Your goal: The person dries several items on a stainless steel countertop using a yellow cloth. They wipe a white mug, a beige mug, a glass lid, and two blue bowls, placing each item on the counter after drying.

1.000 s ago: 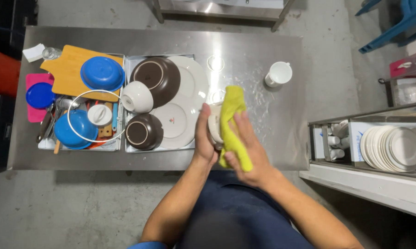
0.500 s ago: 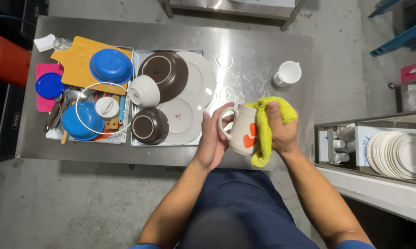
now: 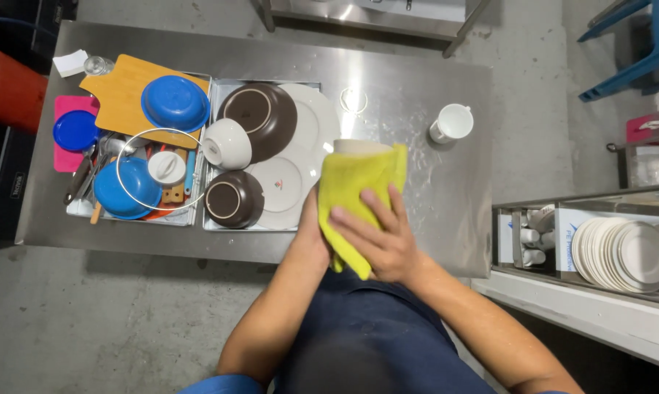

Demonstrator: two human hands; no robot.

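Over the front edge of the steel table [image 3: 388, 80], both hands work on a white mug [image 3: 359, 147]. A yellow cloth [image 3: 355, 191] wraps most of the mug, leaving only its rim showing at the top. My right hand [image 3: 380, 237] presses the cloth against the mug from the front. My left hand [image 3: 313, 232] grips the mug from the left and is mostly hidden under the cloth. A second white mug [image 3: 452, 123] stands apart on the table to the right.
A tray [image 3: 220, 219] left of the hands holds brown bowls [image 3: 260, 120], a white bowl [image 3: 226, 144] and white plates [image 3: 311, 138]. Further left lie blue bowls [image 3: 175, 102], a glass lid [image 3: 162, 169], utensils and a wooden board [image 3: 121, 91]. Stacked white plates [image 3: 621, 252] fill a shelf at right.
The mug has turned from lying on its side with its pattern showing to rim-up, and the yellow cloth now covers its whole body under my right hand.
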